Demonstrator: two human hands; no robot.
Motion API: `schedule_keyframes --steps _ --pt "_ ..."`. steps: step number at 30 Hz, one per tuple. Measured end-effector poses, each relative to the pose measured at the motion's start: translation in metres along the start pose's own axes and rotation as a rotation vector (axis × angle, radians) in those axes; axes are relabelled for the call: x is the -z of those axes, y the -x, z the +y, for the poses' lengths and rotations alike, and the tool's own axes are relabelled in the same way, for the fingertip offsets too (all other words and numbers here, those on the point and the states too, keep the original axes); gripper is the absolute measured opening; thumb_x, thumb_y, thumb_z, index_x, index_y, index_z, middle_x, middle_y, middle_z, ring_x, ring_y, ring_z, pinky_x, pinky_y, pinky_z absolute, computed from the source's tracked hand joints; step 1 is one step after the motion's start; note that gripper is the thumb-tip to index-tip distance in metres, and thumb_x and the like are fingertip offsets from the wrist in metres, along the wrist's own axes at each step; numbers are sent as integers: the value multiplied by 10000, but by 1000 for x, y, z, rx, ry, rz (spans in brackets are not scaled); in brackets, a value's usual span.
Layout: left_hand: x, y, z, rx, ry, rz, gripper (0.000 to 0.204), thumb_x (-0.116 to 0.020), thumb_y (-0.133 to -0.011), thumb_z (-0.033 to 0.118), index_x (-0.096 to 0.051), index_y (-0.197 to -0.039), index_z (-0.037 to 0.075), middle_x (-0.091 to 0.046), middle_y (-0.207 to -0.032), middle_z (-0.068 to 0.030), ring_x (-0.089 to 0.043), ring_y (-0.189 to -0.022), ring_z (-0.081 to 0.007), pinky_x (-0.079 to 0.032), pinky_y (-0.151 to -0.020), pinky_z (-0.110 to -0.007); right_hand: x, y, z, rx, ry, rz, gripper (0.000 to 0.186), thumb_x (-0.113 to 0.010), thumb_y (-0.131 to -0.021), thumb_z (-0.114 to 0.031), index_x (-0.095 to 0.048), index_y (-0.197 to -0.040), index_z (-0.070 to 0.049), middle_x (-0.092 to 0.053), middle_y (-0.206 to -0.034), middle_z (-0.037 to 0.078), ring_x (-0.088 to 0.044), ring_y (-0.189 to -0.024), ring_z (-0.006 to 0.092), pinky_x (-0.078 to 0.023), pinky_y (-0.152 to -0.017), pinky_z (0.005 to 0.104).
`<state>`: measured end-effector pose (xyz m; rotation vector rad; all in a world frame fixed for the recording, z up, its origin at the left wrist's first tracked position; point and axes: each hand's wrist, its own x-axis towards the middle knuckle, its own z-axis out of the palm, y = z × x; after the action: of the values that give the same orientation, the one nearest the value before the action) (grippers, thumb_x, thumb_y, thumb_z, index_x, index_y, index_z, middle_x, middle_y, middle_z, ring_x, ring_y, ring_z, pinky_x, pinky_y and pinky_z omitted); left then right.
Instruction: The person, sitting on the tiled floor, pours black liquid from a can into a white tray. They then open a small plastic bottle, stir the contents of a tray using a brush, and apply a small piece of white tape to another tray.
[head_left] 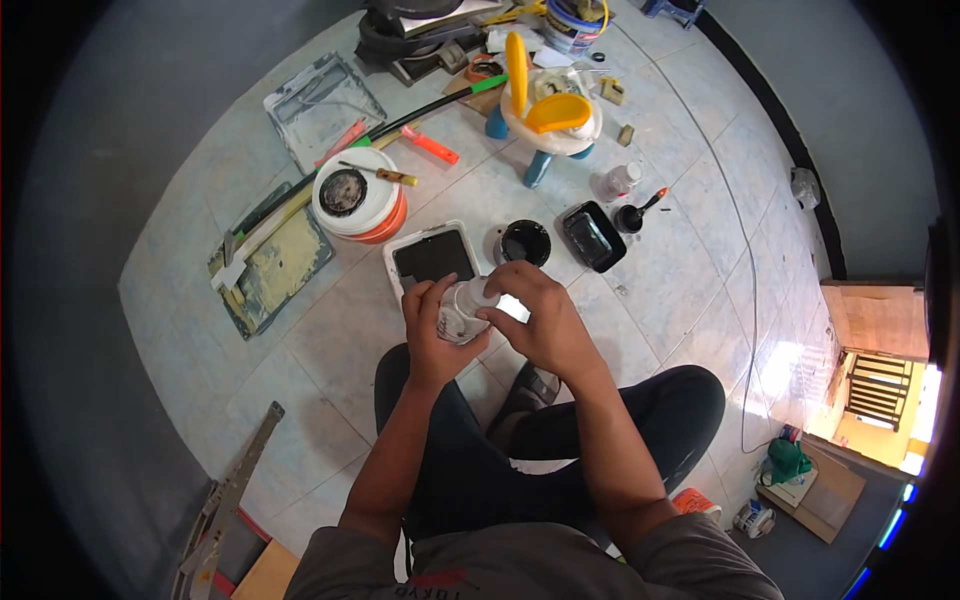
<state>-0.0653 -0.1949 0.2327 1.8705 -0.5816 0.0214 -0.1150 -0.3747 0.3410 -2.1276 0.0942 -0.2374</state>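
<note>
A clear plastic bottle (459, 322) with a white cap (483, 293) is held in front of me, tilted toward the right. My left hand (430, 345) wraps round its body. The thumb and fingers of my right hand (548, 318) pinch the cap; whether it is loose I cannot tell. Just beyond my hands stands a white-rimmed square tub (392, 236) of dark grey material. To its right are a round black pot (525, 243) and a black rectangular tray (594, 236) with dark, shiny contents.
A second white-capped bottle (620, 181) and a brush in a small black cup (629, 218) stand at the right. Farther left are a lidded bucket (360, 195), a putty-smeared tray (280, 275) and a long pole (430, 110). A yellow-backed stool (550, 115) stands ahead. A cable (735, 200) crosses the tiles.
</note>
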Motion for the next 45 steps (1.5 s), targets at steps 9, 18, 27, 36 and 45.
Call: schedule_keyframes --steps 9,18,27,36,45 --pt "-11 -22 69 -181 105 -95 809 -908 -627 75 -625 -1385 68 -648 -1336 -153 -674 -1201 -321 -567 -1004 -447 93 18 -55 83 63 -103 406 -828 -838 -64 -684 -1213 -5 -678 -1165 189 -672 -1093 417 -555 -946 468" --pt "-34 -15 106 -311 18 -234 796 -968 -595 151 -682 -1336 89 -729 -1251 -111 -692 -1142 -313 -552 -1008 -438 145 72 -58 -10 172 -133 439 -856 -825 -124 -678 -1209 -7 -671 -1226 204 -647 -1171 423 -539 -1007 476" --pt "-57 0 144 -394 103 -449 904 -966 -479 172 -707 -1341 92 -731 -1291 -62 -669 -1199 -285 -488 -1028 -438 178 138 -52 -83 111 -50 526 -938 -738 -145 -679 -1179 -21 -689 -1173 167 -663 -1131 410 -552 -981 481" --pt "-62 -13 151 -491 76 -526 904 -968 -473 181 -707 -1335 106 -720 -1302 -44 -654 -1216 -256 -468 -1030 -433 177 151 -47 -137 98 52 494 -954 -758 -167 -656 -1127 -28 -668 -1144 154 -696 -972 353 -585 -861 417" --pt "-65 -22 148 -512 45 -558 939 -975 -435 185 -707 -1333 120 -716 -1306 -29 -652 -1217 -247 -470 -1021 -434 177 151 -40 -158 86 68 477 -953 -773 -177 -642 -1107 -40 -651 -1120 142 -683 -908 316 -575 -823 400"
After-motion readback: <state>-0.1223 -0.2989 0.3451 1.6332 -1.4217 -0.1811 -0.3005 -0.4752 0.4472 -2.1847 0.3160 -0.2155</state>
